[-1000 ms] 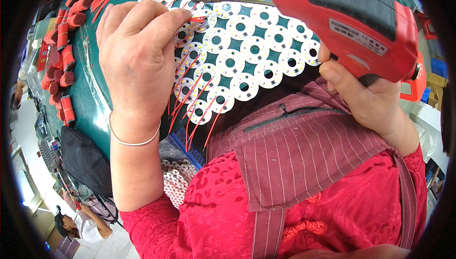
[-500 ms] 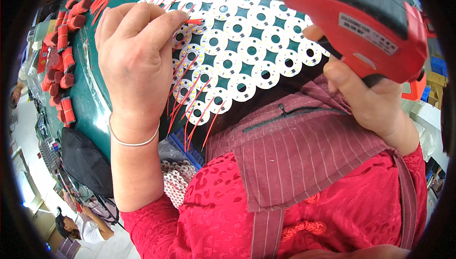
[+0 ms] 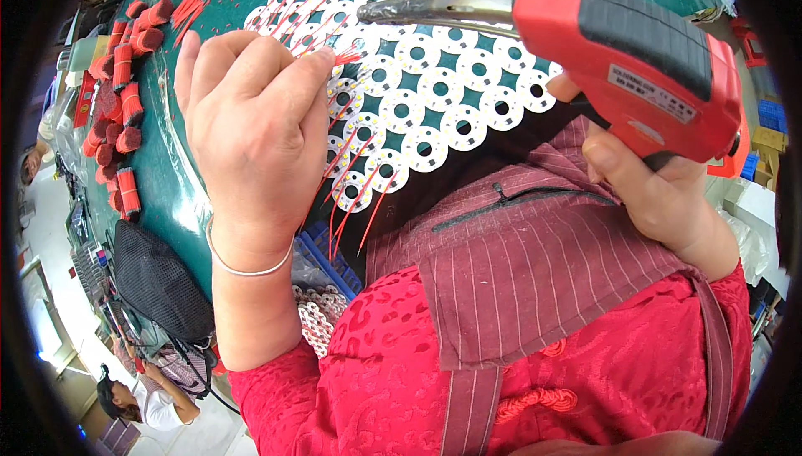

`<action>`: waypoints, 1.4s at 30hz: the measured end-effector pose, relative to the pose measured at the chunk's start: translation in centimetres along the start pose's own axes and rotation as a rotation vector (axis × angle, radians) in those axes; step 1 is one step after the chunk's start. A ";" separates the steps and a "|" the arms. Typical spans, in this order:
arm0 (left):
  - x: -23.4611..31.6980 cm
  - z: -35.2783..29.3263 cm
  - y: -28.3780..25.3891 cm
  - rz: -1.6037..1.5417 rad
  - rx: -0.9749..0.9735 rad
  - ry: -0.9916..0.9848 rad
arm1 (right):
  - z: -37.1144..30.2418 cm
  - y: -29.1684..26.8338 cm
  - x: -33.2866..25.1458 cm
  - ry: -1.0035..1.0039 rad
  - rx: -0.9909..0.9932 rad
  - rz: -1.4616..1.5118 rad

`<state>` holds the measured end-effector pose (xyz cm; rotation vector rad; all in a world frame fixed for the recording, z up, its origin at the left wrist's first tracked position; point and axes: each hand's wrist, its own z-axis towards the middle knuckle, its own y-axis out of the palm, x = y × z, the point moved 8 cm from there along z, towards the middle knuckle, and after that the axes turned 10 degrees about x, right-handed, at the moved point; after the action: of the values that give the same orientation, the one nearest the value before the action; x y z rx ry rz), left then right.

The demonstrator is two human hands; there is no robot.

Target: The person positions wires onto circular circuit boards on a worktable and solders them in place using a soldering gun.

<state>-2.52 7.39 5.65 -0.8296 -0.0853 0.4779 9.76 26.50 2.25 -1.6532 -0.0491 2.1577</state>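
A red and black soldering gun [image 3: 626, 63] is gripped in my right hand [image 3: 643, 172], its long dark nozzle pointing left over a panel of white ring-shaped circuit boards [image 3: 441, 88]. My left hand [image 3: 255, 113] is pinched shut on a small bunch of red wires [image 3: 346, 56], whose ends poke out past the fingertips above the panel's left side. Along that side, single red wires [image 3: 341, 218] lie across several rings, some hanging over the near edge. The nozzle tip is just beyond the left fingertips, apart from them.
Bundles of red wires [image 3: 122, 109] are stacked at the left of the green table [image 3: 170, 197], with a loose pile of red wires [image 3: 190, 11] beyond. A black mesh bag [image 3: 159, 280] sits at the table's left edge. More ring boards [image 3: 320, 314] lie below; another person [image 3: 150, 397] is at lower left.
My left hand has shifted slightly right and down, still pinching the wires. The soldering gun has moved a little right and lower. The panel appears slightly shifted in view.
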 end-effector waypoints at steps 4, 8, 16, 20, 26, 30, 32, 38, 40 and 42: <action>-0.3 -0.1 0.2 -0.025 -0.021 -0.031 | -0.1 0.1 -0.3 -0.036 0.016 0.074; -0.3 -0.4 0.9 -0.028 -0.027 -0.045 | -0.1 0.1 -0.4 -0.001 0.007 0.069; -0.5 -0.7 1.1 -0.005 -0.034 -0.043 | -0.5 0.2 0.7 0.064 -0.059 -0.037; -0.4 -0.4 1.1 -0.010 -0.016 -0.022 | -0.2 1.1 0.0 0.092 0.002 0.038; 0.0 -0.5 1.0 -0.002 -0.037 -0.010 | -0.3 1.3 0.1 0.159 0.044 0.092; -0.1 -0.4 1.0 0.001 -0.037 -0.007 | -0.4 1.3 0.3 0.208 0.008 0.092; 0.0 -0.6 0.9 0.008 -0.044 -0.003 | -0.5 1.3 0.6 0.176 -0.026 0.055; 0.0 -0.7 0.9 0.025 -0.043 -0.002 | -0.6 1.4 1.0 0.043 -0.086 -0.005; -0.2 -0.8 1.3 0.031 -0.031 0.000 | -0.1 1.8 0.3 -0.008 -0.051 0.002; -0.3 -0.7 1.6 0.038 -0.020 -0.001 | 0.0 1.3 0.5 0.112 0.052 0.107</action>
<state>-3.23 7.74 4.06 -0.8521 -0.0749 0.5141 9.21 25.48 1.41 -1.7800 0.1303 2.1199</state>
